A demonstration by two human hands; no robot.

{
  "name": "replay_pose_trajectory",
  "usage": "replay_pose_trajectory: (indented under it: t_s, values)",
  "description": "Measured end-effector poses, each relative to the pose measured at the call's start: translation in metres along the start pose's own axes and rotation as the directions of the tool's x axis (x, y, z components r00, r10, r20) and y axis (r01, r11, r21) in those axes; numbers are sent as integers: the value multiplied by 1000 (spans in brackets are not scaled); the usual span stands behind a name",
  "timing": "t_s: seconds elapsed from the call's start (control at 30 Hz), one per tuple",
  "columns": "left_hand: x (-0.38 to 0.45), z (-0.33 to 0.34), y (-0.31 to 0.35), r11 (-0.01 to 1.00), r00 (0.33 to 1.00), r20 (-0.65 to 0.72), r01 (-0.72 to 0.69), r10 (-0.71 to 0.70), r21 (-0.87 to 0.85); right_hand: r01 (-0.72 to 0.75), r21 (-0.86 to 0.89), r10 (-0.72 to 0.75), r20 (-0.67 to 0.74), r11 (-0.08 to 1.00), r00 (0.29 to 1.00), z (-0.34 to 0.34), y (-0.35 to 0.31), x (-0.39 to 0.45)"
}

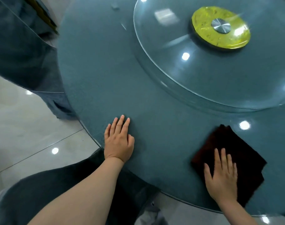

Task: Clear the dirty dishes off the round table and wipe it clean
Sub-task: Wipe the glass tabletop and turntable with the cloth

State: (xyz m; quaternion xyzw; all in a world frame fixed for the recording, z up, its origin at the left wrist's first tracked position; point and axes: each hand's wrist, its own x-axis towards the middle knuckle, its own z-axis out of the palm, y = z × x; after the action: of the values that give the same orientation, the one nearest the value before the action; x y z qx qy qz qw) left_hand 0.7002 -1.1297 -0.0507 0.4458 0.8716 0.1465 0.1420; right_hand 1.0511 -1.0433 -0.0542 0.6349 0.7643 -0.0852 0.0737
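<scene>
The round table [106, 75] has a teal glass top and no dishes in view. A folded dark brown cloth [232, 148] lies flat on it near the front right edge. My right hand [223, 177] presses on the cloth's near part with straight, spread fingers. My left hand [119, 142] rests flat on the bare tabletop near the front left edge, fingers straight.
A clear glass turntable [203, 75] sits on the table at the upper right, with a yellow hub [221, 30] and a metal cap at its middle. A second teal table [17, 46] stands at the left. Pale glossy floor tiles [25, 135] lie below.
</scene>
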Motion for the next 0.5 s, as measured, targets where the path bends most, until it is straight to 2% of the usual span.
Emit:
replay_pose_trajectory:
  t_s: [0.13, 0.23, 0.27, 0.33, 0.4, 0.5]
  values:
    - [-2, -20, -2, 973, 998, 64, 3, 12, -231, -44, 12, 45, -29, 999, 999, -2, -50, -11]
    - [2, -43, -14, 858, 978, 205, 83, 26, -507, 177, -5, -177, -3, 984, 984, 0, -134, -13]
    - [1, -51, -26, 832, 970, 239, 101, 39, -546, 262, 0, -262, 8, 965, 965, 1, -172, -14]
    - [0, -69, -52, 847, 966, 258, 120, 21, -518, 374, 22, -374, 24, 927, 927, 4, -247, -11]
    - [-6, -90, -82, 888, 973, 226, 134, -35, -440, 420, 35, -421, 52, 907, 906, 2, -304, -12]
    - [-18, -118, -125, 938, 986, 156, 100, -50, -332, 447, -4, -445, 67, 895, 893, 1, -318, -14]
